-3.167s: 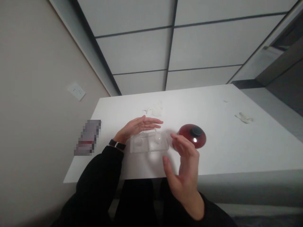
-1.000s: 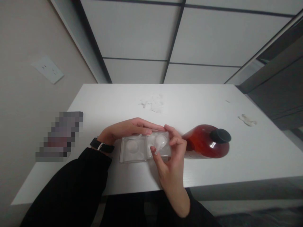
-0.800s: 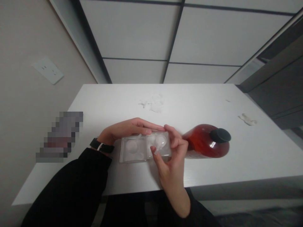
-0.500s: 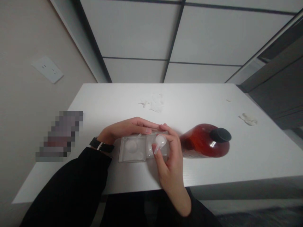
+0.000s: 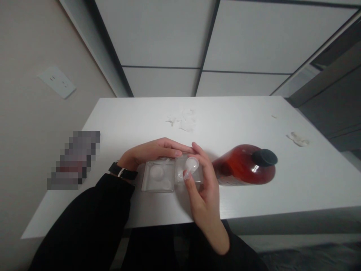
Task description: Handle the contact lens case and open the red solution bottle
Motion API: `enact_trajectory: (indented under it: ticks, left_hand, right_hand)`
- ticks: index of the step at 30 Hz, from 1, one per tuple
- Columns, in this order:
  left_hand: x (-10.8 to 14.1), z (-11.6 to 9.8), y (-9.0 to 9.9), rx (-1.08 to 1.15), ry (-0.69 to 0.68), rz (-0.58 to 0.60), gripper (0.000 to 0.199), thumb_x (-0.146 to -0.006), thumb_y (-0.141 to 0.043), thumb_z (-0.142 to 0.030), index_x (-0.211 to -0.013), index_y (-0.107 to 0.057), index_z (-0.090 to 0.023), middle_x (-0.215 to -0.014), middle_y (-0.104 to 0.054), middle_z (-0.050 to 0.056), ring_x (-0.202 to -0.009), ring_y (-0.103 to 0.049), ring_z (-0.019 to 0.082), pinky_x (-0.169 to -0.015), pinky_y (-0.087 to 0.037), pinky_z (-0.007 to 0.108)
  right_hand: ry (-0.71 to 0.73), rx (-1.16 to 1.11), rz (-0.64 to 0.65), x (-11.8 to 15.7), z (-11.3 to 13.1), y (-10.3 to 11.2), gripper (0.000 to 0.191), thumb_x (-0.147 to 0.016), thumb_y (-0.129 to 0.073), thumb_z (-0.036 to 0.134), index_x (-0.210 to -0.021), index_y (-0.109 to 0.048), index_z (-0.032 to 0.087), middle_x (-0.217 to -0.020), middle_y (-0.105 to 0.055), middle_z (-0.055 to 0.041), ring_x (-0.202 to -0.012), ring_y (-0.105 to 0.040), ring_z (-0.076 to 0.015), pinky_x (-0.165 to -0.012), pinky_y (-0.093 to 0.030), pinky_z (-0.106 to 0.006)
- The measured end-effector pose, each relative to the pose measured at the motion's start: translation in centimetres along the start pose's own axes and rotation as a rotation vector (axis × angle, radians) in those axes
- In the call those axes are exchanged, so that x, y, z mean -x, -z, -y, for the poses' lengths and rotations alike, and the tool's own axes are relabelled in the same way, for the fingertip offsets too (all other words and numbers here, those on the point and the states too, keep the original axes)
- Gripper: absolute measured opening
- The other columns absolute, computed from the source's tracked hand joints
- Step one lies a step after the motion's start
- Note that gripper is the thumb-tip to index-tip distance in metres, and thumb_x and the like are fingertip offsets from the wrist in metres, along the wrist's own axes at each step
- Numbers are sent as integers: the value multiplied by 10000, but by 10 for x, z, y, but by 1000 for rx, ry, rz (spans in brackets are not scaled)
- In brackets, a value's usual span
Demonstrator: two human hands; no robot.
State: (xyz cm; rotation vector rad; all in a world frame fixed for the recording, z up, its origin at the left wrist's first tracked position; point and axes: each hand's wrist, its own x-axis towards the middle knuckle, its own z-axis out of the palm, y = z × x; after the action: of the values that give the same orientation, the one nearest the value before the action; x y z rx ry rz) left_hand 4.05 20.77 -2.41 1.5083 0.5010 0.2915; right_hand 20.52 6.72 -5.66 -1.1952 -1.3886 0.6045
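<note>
Clear plastic blister tray (image 5: pixel 144 180) lies flat on the white desk (image 5: pixel 316 184), its long axis running left to right across the view, with two compartments side by side, each holding a round recess. The left hand (image 5: pixel 156 148) rests across the tray's far rim with the fingers long and close together. Its grip is flat and closed on nothing, a pose that looks meant to pin the tray so it cannot slide. The right hand (image 5: pixel 204 197) rises from the near side over the right compartment, its grip narrow and pinching a small translucent plastic scoop (image 5: pixel 192 164) between thumb and fingers. The scoop lies on a diagonal, its round bowl pointing up and to the right and its short handle slanting down and to the left toward the thumb. Whether it touches the tray cannot be told from this view. An amber bottle (image 5: pixel 239 169) lies on its side just beside the right hand, its black cap (image 5: pixel 264 157) pointing away to the right. A black wristwatch (image 5: pixel 123 171) circles the left wrist above a black sleeve (image 5: pixel 84 218). Tissue scraps (image 5: pixel 184 120) lie beyond the hands, and a pixelated patch (image 5: pixel 75 160) hides something at the desk's left edge, below a wall socket (image 5: pixel 56 81).
</note>
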Motion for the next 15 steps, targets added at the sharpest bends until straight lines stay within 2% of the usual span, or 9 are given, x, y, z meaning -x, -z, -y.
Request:
enact_trajectory:
  ticks: [3, 8, 12, 15]
  left_hand:
    - [1, 0, 0, 4, 8, 4, 371, -963, -720, -435, -1268, -775, -231, -1393, -730, 68, -1318, -660, 254, -1191, -423, 368]
    - [1, 1, -1, 16, 7, -14, 387, -954, -731, -439, -1273, -775, -225, -1325, -765, 89, -1325, -651, 255, -1201, -403, 374]
    - [0, 0, -3, 47, 20, 7, 397, -937, -744, -468, -1247, -787, -223, -1317, -768, 94, -1340, -640, 260, -1208, -401, 385]
    - [0, -2, -4, 44, 47, -27, 409, -926, -747, -484, -1230, -792, -213, -1297, -776, 95, -1332, -639, 263, -1197, -419, 392]
  right_hand:
    - [25, 23, 8, -1, 0, 0, 287, -1044, -552, 293, -1326, -600, 270, -1585, -547, -108, -1485, -507, -284, -1215, -419, -598]
    - [44, 18, -31, -3, 0, -2, 203, -1033, -561, 281, -1234, -584, 258, -1370, -643, -104, -1460, -520, -274, -1179, -454, -587]
    - [28, -32, -26, -5, -3, -3, 181, -1023, -591, 292, -1197, -557, 259, -1300, -634, -92, -1468, -511, -277, -1183, -452, -589]
    - [30, -47, -46, -6, -6, -4, 191, -1020, -609, 296, -1205, -567, 274, -1258, -651, -72, -1451, -528, -273, -1182, -462, -577]
